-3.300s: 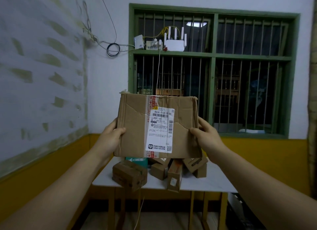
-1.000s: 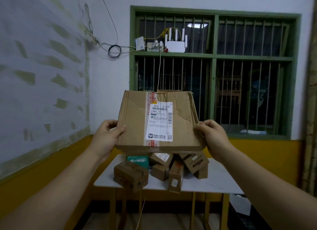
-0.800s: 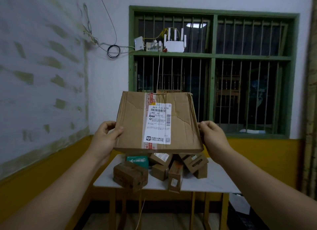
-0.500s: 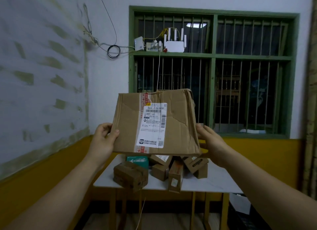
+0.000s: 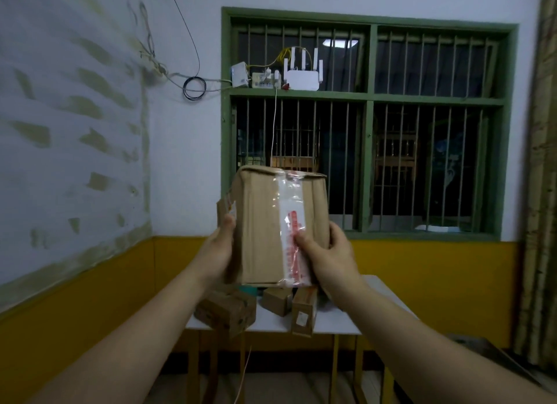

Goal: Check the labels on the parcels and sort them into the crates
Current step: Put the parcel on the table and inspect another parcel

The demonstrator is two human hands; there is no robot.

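Observation:
I hold a worn brown cardboard parcel point(image 5: 265, 225) up in front of me at chest height. A narrow side faces me, crossed by a strip of clear tape with red print. The white shipping label is turned away to the left and hidden. My left hand point(image 5: 218, 253) grips the parcel's left face, thumb up along the edge. My right hand point(image 5: 327, 254) holds the lower right corner, thumb pressed on the tape.
Below the parcel a white table point(image 5: 337, 322) carries several smaller cardboard parcels point(image 5: 226, 311). A dark crate point(image 5: 488, 364) shows at the lower right on the floor. A barred green window point(image 5: 367, 126) is behind, and a wall runs along the left.
The parcel has been rotated leftwards, so the labelled broad face turned away and a taped narrow side now faces me. Both hands shifted their grip, the right hand coming onto the front.

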